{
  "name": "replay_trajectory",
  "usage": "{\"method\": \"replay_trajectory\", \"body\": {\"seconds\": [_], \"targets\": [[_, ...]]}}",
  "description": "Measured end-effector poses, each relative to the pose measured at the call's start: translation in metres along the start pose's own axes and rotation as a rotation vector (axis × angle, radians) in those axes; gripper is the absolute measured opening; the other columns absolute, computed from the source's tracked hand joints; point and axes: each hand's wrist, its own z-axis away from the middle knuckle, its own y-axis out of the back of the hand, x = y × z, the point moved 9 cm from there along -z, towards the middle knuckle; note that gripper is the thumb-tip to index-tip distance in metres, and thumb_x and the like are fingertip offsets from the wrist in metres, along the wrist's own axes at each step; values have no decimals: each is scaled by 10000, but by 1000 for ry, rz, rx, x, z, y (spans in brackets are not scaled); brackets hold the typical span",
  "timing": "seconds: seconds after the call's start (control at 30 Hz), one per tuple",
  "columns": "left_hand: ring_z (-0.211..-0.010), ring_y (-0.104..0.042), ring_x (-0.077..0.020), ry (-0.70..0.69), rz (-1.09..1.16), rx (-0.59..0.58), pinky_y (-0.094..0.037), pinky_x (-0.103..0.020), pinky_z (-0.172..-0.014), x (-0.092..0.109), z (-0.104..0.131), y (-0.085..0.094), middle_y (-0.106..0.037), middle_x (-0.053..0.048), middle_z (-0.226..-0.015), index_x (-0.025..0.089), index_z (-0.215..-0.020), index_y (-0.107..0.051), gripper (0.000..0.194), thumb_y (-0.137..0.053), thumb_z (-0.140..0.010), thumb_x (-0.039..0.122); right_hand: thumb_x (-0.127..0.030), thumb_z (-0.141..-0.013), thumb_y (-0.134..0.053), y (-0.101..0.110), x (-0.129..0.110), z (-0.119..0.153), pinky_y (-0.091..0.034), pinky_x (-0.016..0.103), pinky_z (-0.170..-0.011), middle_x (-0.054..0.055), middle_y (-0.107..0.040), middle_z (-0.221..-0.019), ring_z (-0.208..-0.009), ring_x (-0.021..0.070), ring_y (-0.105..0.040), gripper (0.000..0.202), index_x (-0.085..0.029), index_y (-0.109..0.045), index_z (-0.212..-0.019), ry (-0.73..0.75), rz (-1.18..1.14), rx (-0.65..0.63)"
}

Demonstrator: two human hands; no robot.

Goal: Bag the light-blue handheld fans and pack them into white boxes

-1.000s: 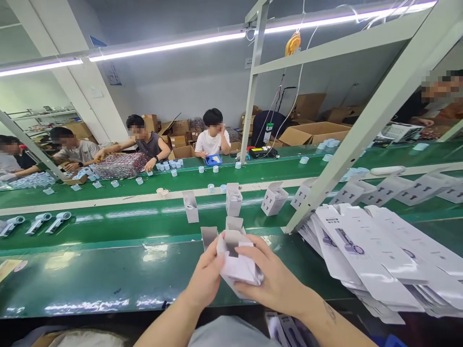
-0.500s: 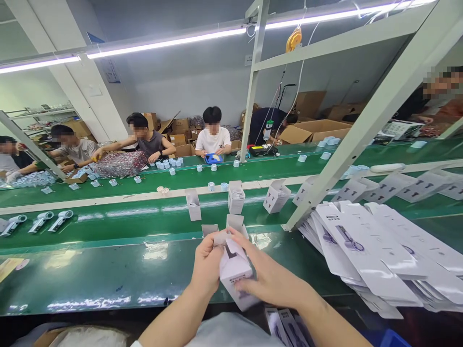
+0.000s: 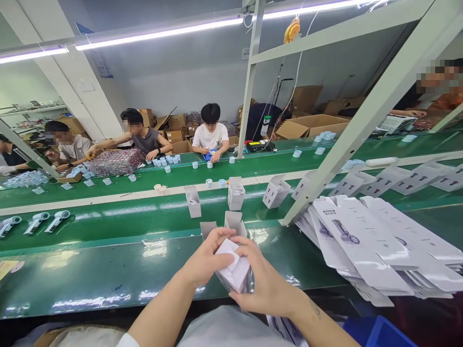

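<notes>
A small white carton (image 3: 234,272) is held between both hands over the near edge of the green bench, its folded end flaps facing up. My left hand (image 3: 208,255) grips its left side, the thumb pressed on the flaps. My right hand (image 3: 262,277) wraps the right side, fingers on the top and thumb low at the near side. Just beyond the hands stand two open white boxes, one of them (image 3: 235,222) directly behind my fingertips. What the held carton contains is hidden.
Flat printed cartons (image 3: 361,241) are piled on the right beside a slanted metal post (image 3: 347,130). Open boxes (image 3: 276,193) line the green conveyor (image 3: 119,217). Hairdryer-like devices (image 3: 37,222) lie left. Several people work across the line. A blue bin (image 3: 383,332) sits low right.
The carton has been turned, so its end flaps now face up rather than its printed side showing. Both hands have shifted their grip around it, with my left thumb now on the flaps.
</notes>
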Motion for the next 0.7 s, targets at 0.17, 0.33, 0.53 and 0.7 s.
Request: {"method": "replay_trajectory", "body": {"seconds": [0.17,0.33,0.53,0.7], "targets": [[-847,-583,-195,65,-39,138,-458,-289,-697,-15,9,-5,-631,-84,-1042,190,-1195,-567,591,-721,-626,140,-196,-595,-728,-5,11,7,-410,454,-1002,177,-321,-1416,-1259,331,-430,1018,-242,-105,-1399,-75,-11,-139],[-739,-560,-149,13,-89,329,-457,-261,-663,-21,20,-2,-641,-50,-927,179,-1157,-558,561,-677,-612,123,-160,-571,-713,-6,11,8,-442,422,-956,155,-426,-1350,-1165,319,-513,1010,-229,-158,-1412,-31,-26,-255],[-762,-572,-142,10,-37,363,-459,-252,-682,-25,28,-6,-639,-52,-1001,194,-1173,-529,530,-647,-658,147,-152,-530,-725,0,8,5,-446,406,-956,142,-436,-1352,-1159,310,-520,1023,-239,-198,-1402,57,-84,-254],[-954,-584,-194,-33,23,234,-472,-299,-804,-23,22,-10,-558,-71,-1247,250,-1263,-486,543,-659,-750,283,-137,-585,-701,5,-6,6,-389,429,-1035,170,-328,-1453,-1294,316,-412,1048,-230,-103,-1439,209,-41,-203]]}}
